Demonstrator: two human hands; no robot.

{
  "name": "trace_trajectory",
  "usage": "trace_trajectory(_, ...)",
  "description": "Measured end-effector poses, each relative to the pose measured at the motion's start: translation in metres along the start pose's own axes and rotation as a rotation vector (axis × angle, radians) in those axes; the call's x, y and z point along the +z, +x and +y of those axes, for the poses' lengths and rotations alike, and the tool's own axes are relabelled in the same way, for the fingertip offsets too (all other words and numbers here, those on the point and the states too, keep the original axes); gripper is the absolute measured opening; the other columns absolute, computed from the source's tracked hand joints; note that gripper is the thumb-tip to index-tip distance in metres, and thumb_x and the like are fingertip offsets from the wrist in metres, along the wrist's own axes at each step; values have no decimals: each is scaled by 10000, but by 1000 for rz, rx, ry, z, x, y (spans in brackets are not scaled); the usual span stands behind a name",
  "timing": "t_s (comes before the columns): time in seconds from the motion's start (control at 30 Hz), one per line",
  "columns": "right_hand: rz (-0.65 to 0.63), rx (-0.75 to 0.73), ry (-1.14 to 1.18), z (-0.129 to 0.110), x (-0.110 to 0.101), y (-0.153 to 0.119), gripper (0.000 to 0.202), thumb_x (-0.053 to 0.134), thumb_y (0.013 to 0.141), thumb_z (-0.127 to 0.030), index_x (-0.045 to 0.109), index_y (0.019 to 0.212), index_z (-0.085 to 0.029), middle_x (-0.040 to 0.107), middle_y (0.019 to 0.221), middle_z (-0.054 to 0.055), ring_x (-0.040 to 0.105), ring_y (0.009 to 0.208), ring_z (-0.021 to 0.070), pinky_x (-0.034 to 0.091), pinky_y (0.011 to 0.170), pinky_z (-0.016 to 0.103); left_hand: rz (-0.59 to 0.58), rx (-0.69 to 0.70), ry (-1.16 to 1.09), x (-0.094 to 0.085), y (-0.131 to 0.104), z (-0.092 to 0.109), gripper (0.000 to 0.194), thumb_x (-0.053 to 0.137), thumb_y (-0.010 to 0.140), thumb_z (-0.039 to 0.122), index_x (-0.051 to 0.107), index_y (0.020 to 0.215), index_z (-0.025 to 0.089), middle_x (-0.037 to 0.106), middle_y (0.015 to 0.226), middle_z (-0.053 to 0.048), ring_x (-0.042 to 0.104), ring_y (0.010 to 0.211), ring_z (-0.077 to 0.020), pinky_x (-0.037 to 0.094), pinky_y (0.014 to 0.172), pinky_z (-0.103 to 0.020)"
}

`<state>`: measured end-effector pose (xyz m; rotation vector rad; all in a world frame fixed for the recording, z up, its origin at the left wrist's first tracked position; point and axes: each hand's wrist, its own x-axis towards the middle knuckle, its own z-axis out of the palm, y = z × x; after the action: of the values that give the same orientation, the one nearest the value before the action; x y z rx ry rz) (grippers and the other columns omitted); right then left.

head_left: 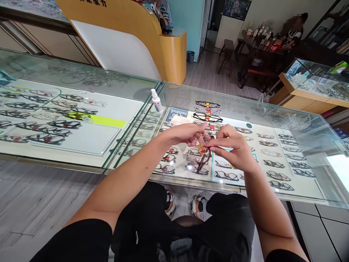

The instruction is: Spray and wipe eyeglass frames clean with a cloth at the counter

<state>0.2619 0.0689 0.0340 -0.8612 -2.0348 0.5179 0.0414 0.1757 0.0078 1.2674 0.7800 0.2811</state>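
Observation:
A pair of dark reddish eyeglasses (209, 156) is held up over the glass counter, tilted, one temple hanging downward. My right hand (231, 145) pinches the frame between thumb and fingers. From the other side, my left hand (188, 134) has its fingers bent at the top of the same frame; its fingertips are partly hidden. An orange tag shows at the lens. Just beyond my hands, several black-framed glasses (207, 117) with orange tags lie in a column. A folded white cloth (180, 120) sits behind my left hand.
A white spray bottle (156, 100) stands on the glass display counter (234, 95) near the joint between two cases. Rows of glasses (49, 127) fill the left case. Beyond are a yellow desk (173, 54), a stool (227, 51) and a seated person (294, 34).

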Motion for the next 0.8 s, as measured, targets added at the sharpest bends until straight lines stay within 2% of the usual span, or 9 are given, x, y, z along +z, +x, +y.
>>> trace_trajectory(0.1,122,89,29,9,-5,-1,167,803,994,-348,878,1130,-410,576,817,10,566,827,218,459,767,393,153,107,17,-12,6,-1,646,641,867,852,790,811,226,541,556,-24,308,391,-108,246,455,-322)
trace_trajectory(0.2,308,190,-11,29,-12,-1,128,829,953,-402,892,1063,-380,558,782,-1,528,775,210,440,742,385,401,280,36,-25,15,-4,624,609,910,824,653,687,242,349,512,35,240,435,-115,183,509,-312)
trace_trajectory(0.3,494,317,-101,56,-19,0,177,832,915,-449,894,1003,-309,507,736,-22,464,707,184,385,707,363,672,397,241,-33,23,-9,584,615,967,703,541,630,232,343,525,33,288,503,-132,200,574,-323)
trace_trajectory(0.37,561,379,-151,70,-24,6,235,830,885,-466,892,978,-259,462,706,-36,432,673,169,345,687,351,777,437,396,-36,25,-12,564,613,997,600,477,600,224,359,530,27,320,547,-141,205,609,-333)
trace_trajectory(0.47,544,422,-275,82,-33,26,297,795,869,-483,890,965,-218,448,692,-34,422,657,168,332,672,353,806,455,549,-37,27,-15,534,579,1021,512,420,602,223,399,549,18,339,579,-152,205,630,-337)
trace_trajectory(0.6,415,414,-392,81,-35,72,293,758,873,-458,893,965,-215,496,704,-12,442,677,180,344,679,364,759,460,653,-34,28,-17,409,570,1018,516,586,726,229,527,608,4,447,606,-180,259,625,-328)
trace_trajectory(0.7,328,435,-300,74,-23,104,295,784,847,-462,885,939,-201,535,701,-7,419,663,171,333,663,360,705,594,607,-32,30,-18,338,562,1036,522,718,982,227,672,746,-9,569,678,-186,358,652,-313)
trace_trajectory(0.8,280,464,-186,65,-4,123,326,803,823,-490,875,915,-186,482,641,-27,374,633,159,306,639,353,739,755,472,-31,33,-18,327,568,1055,500,713,1147,222,767,932,-36,671,771,-178,468,730,-302)
